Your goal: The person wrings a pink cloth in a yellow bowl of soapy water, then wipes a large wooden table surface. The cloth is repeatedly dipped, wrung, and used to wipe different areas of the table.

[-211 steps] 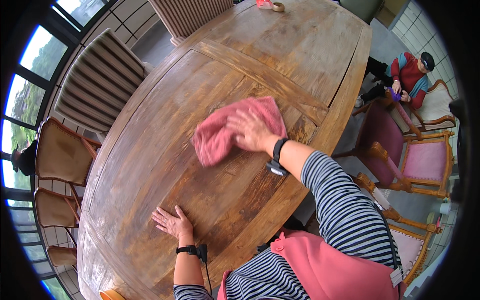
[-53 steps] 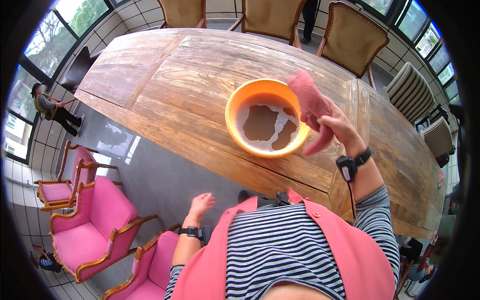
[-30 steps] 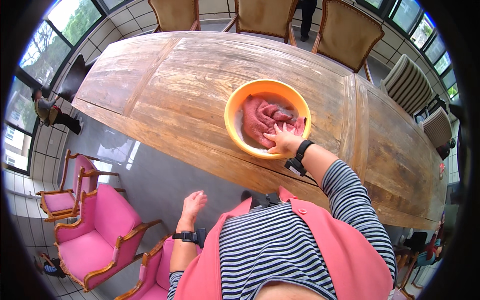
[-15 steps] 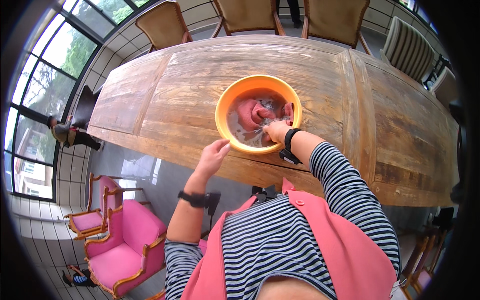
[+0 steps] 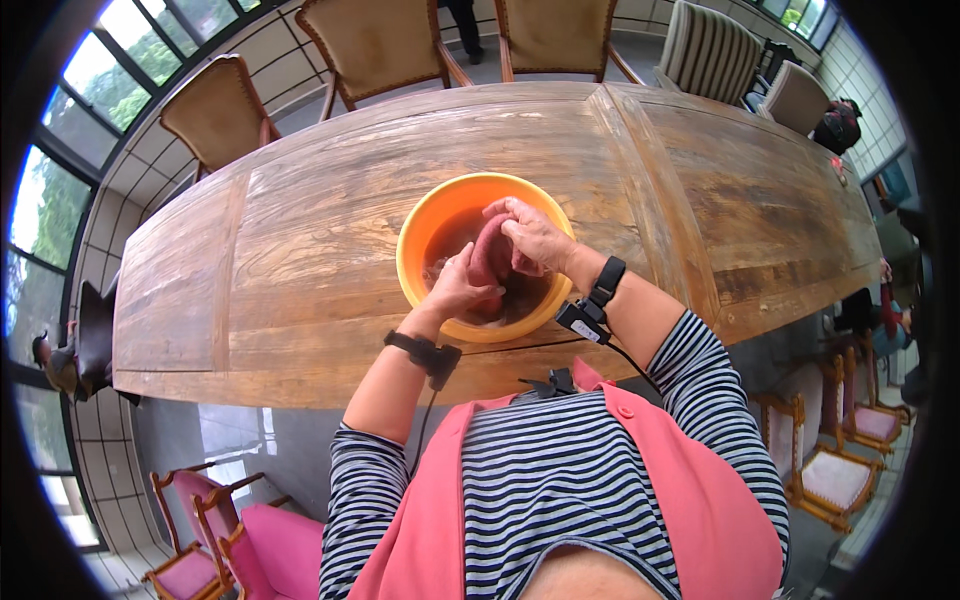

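Observation:
A yellow-orange plastic basin (image 5: 408,255) stands on the wooden table in front of me, holding murky brownish water (image 5: 452,235). Over the water a wet dusky-red cloth (image 5: 487,252) is bunched up between my hands. My right hand (image 5: 537,238) pinches its upper part with bent fingers, near the basin's right side. My left hand (image 5: 460,284) reaches in over the near-left rim, its fingers closed on the cloth's lower left side. Folds hide some of the fingertips. The cloth's lower end hangs down toward the water.
The wide wooden table (image 5: 330,250) has chairs (image 5: 375,45) with tan backs along its far side. A striped chair (image 5: 710,55) stands at the far right, a pink armchair (image 5: 285,545) at the near left. A person (image 5: 60,362) is by the windows.
My left hand has come from outside the rim into the basin and taken hold of the cloth. My right hand has lifted the cloth out of the water. The view has shifted right.

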